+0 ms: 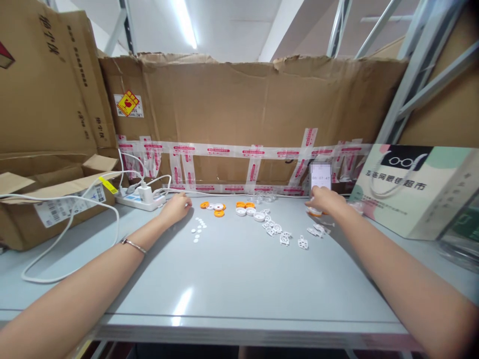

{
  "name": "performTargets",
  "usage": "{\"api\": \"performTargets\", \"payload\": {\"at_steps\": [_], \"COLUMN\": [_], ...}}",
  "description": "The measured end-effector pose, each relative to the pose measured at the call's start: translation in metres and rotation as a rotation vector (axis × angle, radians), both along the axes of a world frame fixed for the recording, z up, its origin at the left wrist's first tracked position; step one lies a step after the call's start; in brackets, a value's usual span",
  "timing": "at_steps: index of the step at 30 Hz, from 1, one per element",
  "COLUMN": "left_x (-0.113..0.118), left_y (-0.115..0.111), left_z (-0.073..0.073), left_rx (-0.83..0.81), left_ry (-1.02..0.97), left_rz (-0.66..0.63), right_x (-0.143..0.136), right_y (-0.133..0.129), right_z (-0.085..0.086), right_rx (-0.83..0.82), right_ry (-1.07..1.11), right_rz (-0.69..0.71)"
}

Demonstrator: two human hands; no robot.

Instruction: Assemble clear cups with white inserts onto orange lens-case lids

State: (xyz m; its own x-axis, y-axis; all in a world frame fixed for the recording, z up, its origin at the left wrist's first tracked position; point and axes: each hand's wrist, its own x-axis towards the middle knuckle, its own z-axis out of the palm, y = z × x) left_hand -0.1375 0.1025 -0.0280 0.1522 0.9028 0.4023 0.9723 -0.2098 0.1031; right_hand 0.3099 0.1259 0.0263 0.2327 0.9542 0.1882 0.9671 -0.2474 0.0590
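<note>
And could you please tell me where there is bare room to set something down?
The widest bare patch of tabletop runs between the front edge, the small white discs and the white openwork pieces. A smaller gap separates those two groups. It is crowded along the back, with round orange and white parts, and around the right hand.

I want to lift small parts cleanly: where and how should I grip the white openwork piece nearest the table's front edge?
Probably pinch the white openwork piece by its side edges, coming from the front: it looks flat, its narrow tab points away, and neighbouring pieces lie behind.
</note>
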Motion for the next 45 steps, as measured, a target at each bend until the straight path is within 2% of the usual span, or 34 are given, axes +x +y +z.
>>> {"api": "performTargets", "payload": {"at_steps": [5, 9, 13, 14, 15, 17, 19, 22, 24, 27, 30, 32, 36, 40, 45], "left_x": [-0.001, 0.020, 0.065, 0.076, 0.087, 0.103, 0.112, 0.117, 0.116, 0.102, 0.068, 0.038, -0.006, -0.010, 0.002], "left_y": [-0.003, -0.019, -0.046, -0.053, -0.059, -0.069, -0.075, -0.077, -0.076, -0.070, -0.061, -0.055, -0.051, -0.050, -0.050], "left_z": [0.004, 0.016, 0.024, 0.024, 0.023, 0.018, 0.014, 0.011, 0.015, 0.030, 0.049, 0.060, 0.070, 0.064, 0.057], "left_rx": [0.014, 0.073, 0.064, 0.036, -0.026, -0.135, -0.227, -0.283, -0.292, -0.216, -0.141, -0.215, -0.409, -0.535, -0.553], "left_ry": [-0.070, -0.160, -0.230, -0.244, -0.303, -0.356, -0.345, -0.360, -0.389, -0.367, -0.192, 0.023, 0.115, 0.146, 0.168], "left_rz": [0.033, -0.011, -0.226, -0.304, -0.434, -0.584, -0.643, -0.625, -0.620, -0.585, -0.406, -0.187, -0.086, -0.090, -0.035], "right_x": [-0.004, -0.012, -0.029, -0.036, -0.042, -0.056, -0.070, -0.087, -0.094, -0.099, -0.099, -0.099, -0.099, -0.101, -0.102], "right_y": [-0.005, -0.008, -0.012, -0.013, -0.015, -0.021, -0.027, -0.037, -0.042, -0.046, -0.047, -0.046, -0.044, -0.043, -0.044], "right_z": [0.001, 0.006, 0.012, 0.012, 0.012, 0.010, 0.007, 0.003, 0.002, 0.000, -0.001, -0.001, -0.004, -0.008, -0.011], "right_rx": [0.170, 0.345, 0.498, 0.518, 0.531, 0.536, 0.524, 0.481, 0.448, 0.412, 0.381, 0.359, 0.332, 0.292, 0.267], "right_ry": [-0.068, -0.093, -0.015, 0.016, 0.049, 0.115, 0.173, 0.224, 0.242, 0.272, 0.301, 0.312, 0.316, 0.331, 0.358], "right_rz": [0.033, 0.121, 0.301, 0.357, 0.410, 0.508, 0.594, 0.695, 0.722, 0.728, 0.747, 0.769, 0.792, 0.792, 0.804]}}
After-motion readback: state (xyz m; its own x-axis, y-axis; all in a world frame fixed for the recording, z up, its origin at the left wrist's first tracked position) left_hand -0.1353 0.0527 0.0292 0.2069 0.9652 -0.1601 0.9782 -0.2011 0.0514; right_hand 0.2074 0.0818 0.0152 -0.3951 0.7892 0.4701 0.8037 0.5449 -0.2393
